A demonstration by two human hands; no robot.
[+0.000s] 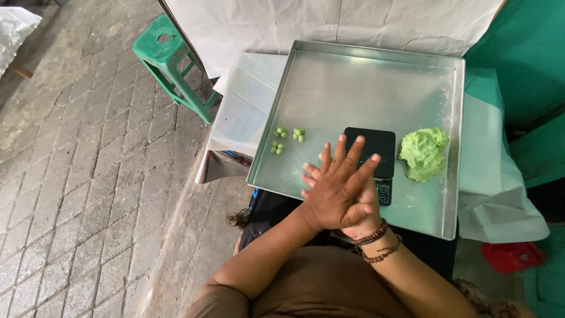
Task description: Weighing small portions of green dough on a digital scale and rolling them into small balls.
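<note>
My left hand (335,191) lies flat on top of my right hand (359,206), palms pressed together, fingers straight and splayed, over the near edge of the large square shiny metal tray (329,82). Can't tell what sits between the palms; nothing shows, though it looks like a rolling press. Progress by count: three small clusters of tiny green dough balls (281,132), (299,135), (276,148) sit on the tray's left part, near each other but apart. Big rough lump of green dough (424,153) on the tray's right part, well apart from the balls, so I'd judge most of the dough is unportioned. Flat black digital kitchen scale (371,144) sits between balls and lump, just beyond my fingertips, nothing on its platform. Tray rests on white paper sheets (247,100); green plastic stool (170,59) stands on the brick paving off to the left.
</note>
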